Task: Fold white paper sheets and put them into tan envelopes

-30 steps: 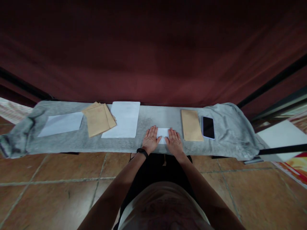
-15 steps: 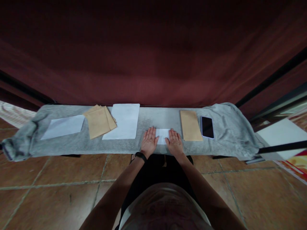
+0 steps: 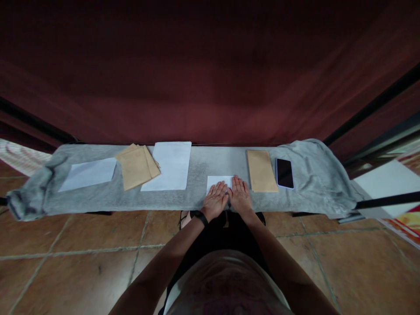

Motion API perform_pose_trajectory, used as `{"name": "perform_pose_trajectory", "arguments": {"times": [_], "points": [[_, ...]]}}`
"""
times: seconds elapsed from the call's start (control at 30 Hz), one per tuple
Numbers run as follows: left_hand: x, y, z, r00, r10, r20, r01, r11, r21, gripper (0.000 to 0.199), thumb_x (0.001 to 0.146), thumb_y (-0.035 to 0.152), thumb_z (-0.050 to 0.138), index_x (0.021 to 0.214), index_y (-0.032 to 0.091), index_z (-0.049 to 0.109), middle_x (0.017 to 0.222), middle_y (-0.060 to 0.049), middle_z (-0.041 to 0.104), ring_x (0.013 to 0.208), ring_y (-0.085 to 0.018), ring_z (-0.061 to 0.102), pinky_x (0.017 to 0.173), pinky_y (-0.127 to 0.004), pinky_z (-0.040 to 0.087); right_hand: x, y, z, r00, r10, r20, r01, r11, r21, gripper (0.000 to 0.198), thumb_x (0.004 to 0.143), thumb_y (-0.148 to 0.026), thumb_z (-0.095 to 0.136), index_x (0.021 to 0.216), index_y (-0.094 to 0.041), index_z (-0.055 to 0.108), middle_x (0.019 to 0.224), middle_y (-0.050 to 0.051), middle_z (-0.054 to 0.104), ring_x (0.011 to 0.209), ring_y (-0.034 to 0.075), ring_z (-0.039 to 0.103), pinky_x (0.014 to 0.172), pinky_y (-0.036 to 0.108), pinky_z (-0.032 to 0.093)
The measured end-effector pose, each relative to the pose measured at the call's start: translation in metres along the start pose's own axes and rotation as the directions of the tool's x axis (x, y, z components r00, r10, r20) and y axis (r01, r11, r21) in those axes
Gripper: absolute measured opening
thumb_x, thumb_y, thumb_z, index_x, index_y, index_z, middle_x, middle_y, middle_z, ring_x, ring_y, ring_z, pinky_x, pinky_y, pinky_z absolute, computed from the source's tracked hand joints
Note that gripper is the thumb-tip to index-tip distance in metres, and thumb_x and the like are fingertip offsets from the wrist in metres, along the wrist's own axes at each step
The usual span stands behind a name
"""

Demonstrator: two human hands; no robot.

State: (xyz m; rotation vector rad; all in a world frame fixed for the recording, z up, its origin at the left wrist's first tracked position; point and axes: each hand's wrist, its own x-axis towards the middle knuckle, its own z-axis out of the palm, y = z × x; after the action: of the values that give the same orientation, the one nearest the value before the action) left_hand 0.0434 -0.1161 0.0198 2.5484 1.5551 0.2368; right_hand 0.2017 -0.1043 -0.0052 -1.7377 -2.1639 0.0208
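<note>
A small piece of folded white paper (image 3: 216, 179) lies on the grey cloth, close to the front edge. Flat on its near part rests my left hand (image 3: 215, 199), fingers stretched out and pointing away from me. My right hand (image 3: 239, 194) lies flat over the paper's right end, its fingers also extended. The two thumbs are close together, and the hands hide most of the paper. To the right of my right hand lies a stack of brown envelopes (image 3: 261, 170).
A phone (image 3: 285, 173) lies right of the envelopes. Leftward are larger white sheets (image 3: 172, 164), several loose brown envelopes (image 3: 135, 167) overlapping them, and another white sheet (image 3: 88, 174). The narrow surface is covered with a grey cloth (image 3: 170, 201); a dark red curtain (image 3: 210, 100) hangs behind.
My left hand has slid right across the paper toward my right hand, uncovering the paper's left end. My right hand has stayed nearly in place.
</note>
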Motion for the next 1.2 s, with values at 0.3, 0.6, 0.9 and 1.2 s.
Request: {"name": "perform_pose_trajectory", "arguments": {"times": [0.3,0.6,0.9,1.2], "points": [[0.025,-0.010,0.006,0.999,-0.054,-0.003,0.054,0.999,-0.003,0.059,0.105,0.044,0.025,0.158,0.018,0.028,0.164,-0.009,0.030,0.153,-0.022,0.022,0.126,-0.046,0.019,0.001,0.000,-0.001,1.000,0.002,-0.001,-0.002,1.000,0.002,0.057,0.101,-0.028,0.037,0.153,-0.003,0.037,0.157,0.020,0.040,0.145,0.031,0.037,0.119,0.050,0.024],[0.020,-0.037,0.004,0.985,-0.170,-0.036,0.172,0.984,0.046,0.064,0.104,0.048,0.025,0.159,0.013,0.026,0.164,-0.012,0.028,0.154,-0.023,0.020,0.126,-0.045,0.019,0.002,-0.001,0.001,1.000,0.022,-0.022,-0.021,1.000,0.016,0.058,0.103,-0.033,0.036,0.153,-0.003,0.036,0.156,0.020,0.041,0.145,0.031,0.038,0.119,0.050,0.026],[0.019,-0.038,0.005,0.979,-0.194,-0.056,0.198,0.978,0.066,0.067,0.103,0.050,0.026,0.158,0.012,0.026,0.164,-0.013,0.027,0.154,-0.025,0.021,0.125,-0.046,0.019,0.000,-0.004,0.002,0.997,0.028,-0.068,-0.025,0.999,0.037,0.056,0.103,-0.032,0.036,0.152,-0.005,0.039,0.156,0.020,0.041,0.144,0.032,0.039,0.119,0.052,0.026],[0.017,-0.034,0.006,0.974,-0.214,-0.075,0.220,0.972,0.079,0.066,0.103,0.050,0.029,0.158,0.014,0.027,0.164,-0.014,0.027,0.154,-0.027,0.020,0.124,-0.051,0.017,-0.029,-0.019,-0.005,0.991,-0.136,-0.005,0.136,0.989,0.054,0.051,0.105,-0.037,0.038,0.152,-0.018,0.042,0.157,0.012,0.043,0.145,0.026,0.039,0.120,0.048,0.026]]}}
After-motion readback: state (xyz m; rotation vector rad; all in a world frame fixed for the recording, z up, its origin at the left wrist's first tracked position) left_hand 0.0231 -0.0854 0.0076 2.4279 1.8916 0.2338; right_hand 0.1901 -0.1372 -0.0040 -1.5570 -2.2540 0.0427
